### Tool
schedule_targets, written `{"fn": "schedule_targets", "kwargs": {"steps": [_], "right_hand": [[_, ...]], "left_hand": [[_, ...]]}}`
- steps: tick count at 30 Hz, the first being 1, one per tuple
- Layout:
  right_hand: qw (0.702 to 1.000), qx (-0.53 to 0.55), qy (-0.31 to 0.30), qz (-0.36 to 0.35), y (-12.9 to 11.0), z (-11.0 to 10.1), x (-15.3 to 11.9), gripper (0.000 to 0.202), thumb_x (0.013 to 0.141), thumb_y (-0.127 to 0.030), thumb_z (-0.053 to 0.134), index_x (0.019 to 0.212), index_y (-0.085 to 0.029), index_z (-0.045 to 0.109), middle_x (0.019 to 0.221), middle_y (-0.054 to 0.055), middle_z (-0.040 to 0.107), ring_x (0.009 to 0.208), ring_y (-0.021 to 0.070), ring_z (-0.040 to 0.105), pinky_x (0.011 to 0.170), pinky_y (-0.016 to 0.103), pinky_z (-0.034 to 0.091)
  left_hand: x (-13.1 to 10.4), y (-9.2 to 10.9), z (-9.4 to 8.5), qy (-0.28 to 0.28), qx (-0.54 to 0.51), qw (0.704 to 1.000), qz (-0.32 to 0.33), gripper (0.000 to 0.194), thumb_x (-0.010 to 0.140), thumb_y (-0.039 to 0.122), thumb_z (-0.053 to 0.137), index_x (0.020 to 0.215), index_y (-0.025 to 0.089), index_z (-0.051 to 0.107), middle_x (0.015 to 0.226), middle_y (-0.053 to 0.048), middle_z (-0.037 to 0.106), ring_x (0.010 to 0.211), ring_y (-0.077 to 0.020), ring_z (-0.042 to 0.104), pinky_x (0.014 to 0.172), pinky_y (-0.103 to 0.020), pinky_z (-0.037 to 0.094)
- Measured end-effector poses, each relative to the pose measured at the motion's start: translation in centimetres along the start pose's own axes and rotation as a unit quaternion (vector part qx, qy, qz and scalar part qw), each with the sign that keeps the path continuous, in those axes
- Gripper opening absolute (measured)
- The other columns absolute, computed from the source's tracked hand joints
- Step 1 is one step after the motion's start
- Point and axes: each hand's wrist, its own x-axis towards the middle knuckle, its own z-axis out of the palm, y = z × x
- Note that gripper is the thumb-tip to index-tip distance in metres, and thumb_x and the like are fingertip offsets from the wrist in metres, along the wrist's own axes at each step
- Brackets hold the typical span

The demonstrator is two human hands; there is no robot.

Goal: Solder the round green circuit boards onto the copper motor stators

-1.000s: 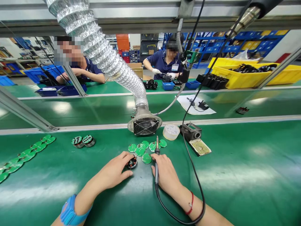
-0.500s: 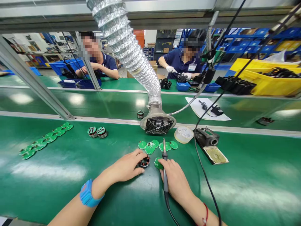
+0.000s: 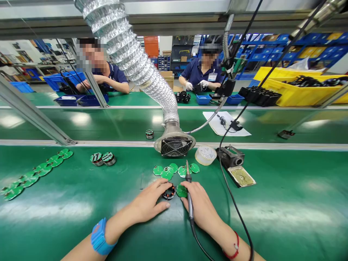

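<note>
My left hand (image 3: 149,199) curves around the left side of a small ring-shaped motor stator (image 3: 169,192) with dark and copper-coloured windings. Its index finger touches the upper rim, and the thumb lies along the near side. In my right hand (image 3: 200,203) is a soldering iron (image 3: 190,206), its tip pointing away from me and its cable running back toward me. The thumb and index finger of that hand also meet the edge of a round green circuit board (image 3: 181,191), just right of the stator. Several more green boards (image 3: 166,174) lie beyond both hands.
A fume extractor (image 3: 176,146) hangs over the bench beyond the boards. To the right are a tape roll (image 3: 206,155) and an iron stand (image 3: 232,156) with sponge (image 3: 241,177). Finished-looking stators (image 3: 108,158) and a row of boards (image 3: 43,169) lie left. Two people work opposite.
The view has swung slightly to the right. My left hand has shifted the stator rightward, nearer the board at my right hand. The left thumb now sits a little farther from the ring.
</note>
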Motion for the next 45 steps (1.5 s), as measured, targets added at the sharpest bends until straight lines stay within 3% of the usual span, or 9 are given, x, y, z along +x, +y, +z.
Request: {"fn": "schedule_targets", "kwargs": {"steps": [11, 15, 18, 21, 25, 30, 36, 40, 45], "right_hand": [[0.986, 0.132, 0.09, -0.044, 0.2, -1.5, -0.1, 0.051, 0.085, -0.009, 0.049, 0.133, -0.025, 0.041, 0.123, 0.009, 0.062, 0.114, 0.0225, 0.064, 0.093, 0.04, 0.058], [0.978, 0.166, 0.044, -0.116, -1.0, -1.8, 0.0, 0.059, 0.083, -0.002, 0.045, 0.136, -0.026, 0.039, 0.127, 0.009, 0.061, 0.117, 0.0212, 0.061, 0.096, 0.04, 0.057], [0.978, 0.168, 0.014, -0.122, -1.2, -1.8, -0.1, 0.062, 0.083, 0.0, 0.043, 0.138, -0.027, 0.039, 0.13, 0.009, 0.061, 0.117, 0.0216, 0.06, 0.098, 0.042, 0.056], [0.978, 0.166, 0.014, -0.121, -0.9, -1.7, -0.1, 0.067, 0.08, 0.002, 0.043, 0.14, -0.027, 0.038, 0.136, 0.009, 0.059, 0.124, 0.0222, 0.057, 0.102, 0.044, 0.054], [0.976, 0.183, 0.036, -0.115, -0.4, -1.5, -0.2, 0.072, 0.078, 0.004, 0.042, 0.143, -0.028, 0.037, 0.142, 0.008, 0.057, 0.128, 0.0217, 0.055, 0.103, 0.044, 0.052], [0.977, 0.173, 0.007, -0.124, -0.5, -1.5, 0.1, 0.07, 0.081, 0.003, 0.043, 0.145, -0.027, 0.036, 0.142, 0.01, 0.057, 0.126, 0.0228, 0.058, 0.102, 0.046, 0.052], [0.981, 0.152, -0.05, -0.107, -1.0, -1.8, 0.8, 0.064, 0.084, -0.003, 0.042, 0.144, -0.024, 0.038, 0.134, 0.009, 0.062, 0.123, 0.0228, 0.06, 0.103, 0.045, 0.052], [0.982, 0.159, -0.065, -0.084, -0.9, -1.8, 0.9, 0.064, 0.083, -0.004, 0.044, 0.144, -0.024, 0.04, 0.129, 0.009, 0.064, 0.117, 0.0223, 0.062, 0.101, 0.044, 0.054], [0.977, 0.18, -0.052, -0.099, -1.0, -1.6, 0.9, 0.063, 0.085, -0.003, 0.043, 0.144, -0.023, 0.037, 0.126, 0.01, 0.064, 0.114, 0.022, 0.063, 0.097, 0.041, 0.056]], "left_hand": [[0.7, -0.3, 2.2, 0.016, -0.028, 0.999, 0.034, 0.055, 0.091, 0.022, 0.056, 0.144, 0.02, 0.041, 0.151, -0.014, 0.047, 0.14, -0.0292, 0.044, 0.117, -0.052, 0.038], [0.7, 0.0, 2.3, 0.022, -0.043, 0.999, 0.01, 0.063, 0.087, 0.019, 0.059, 0.146, 0.02, 0.035, 0.147, -0.015, 0.051, 0.129, -0.0285, 0.055, 0.11, -0.049, 0.046], [0.4, 0.0, 2.2, 0.023, -0.015, 1.0, 0.006, 0.07, 0.085, 0.02, 0.062, 0.147, 0.018, 0.031, 0.151, -0.018, 0.045, 0.136, -0.0319, 0.048, 0.112, -0.053, 0.043], [0.0, 0.0, 2.4, 0.041, 0.037, 0.998, 0.036, 0.076, 0.081, 0.027, 0.07, 0.145, 0.016, 0.031, 0.153, -0.022, 0.039, 0.142, -0.0372, 0.038, 0.113, -0.058, 0.039], [-0.3, 0.6, 3.0, 0.076, 0.105, 0.989, 0.066, 0.081, 0.071, 0.042, 0.081, 0.135, 0.012, 0.041, 0.142, -0.024, 0.046, 0.132, -0.041, 0.045, 0.107, -0.06, 0.044], [-0.3, 1.9, 2.8, 0.075, 0.2, 0.976, 0.034, 0.056, 0.068, 0.045, 0.084, 0.108, 0.015, 0.057, 0.117, -0.014, 0.058, 0.11, -0.0349, 0.055, 0.093, -0.053, 0.051], [-0.3, 2.4, 2.5, 0.053, 0.262, 0.962, 0.06, 0.001, 0.086, 0.017, 0.062, 0.085, 0.017, 0.062, 0.096, -0.009, 0.061, 0.097, -0.0284, 0.054, 0.083, -0.044, 0.048], [-0.4, 1.9, 2.3, 0.118, 0.207, 0.968, 0.077, 0.016, 0.091, 0.014, 0.048, 0.085, 0.018, 0.063, 0.096, -0.008, 0.061, 0.091, -0.0243, 0.052, 0.078, -0.04, 0.045], [0.1, 1.8, 2.4, 0.152, 0.07, 0.983, 0.081, 0.016, 0.093, 0.016, 0.05, 0.088, 0.02, 0.065, 0.097, -0.005, 0.061, 0.093, -0.0211, 0.054, 0.082, -0.037, 0.044]]}}
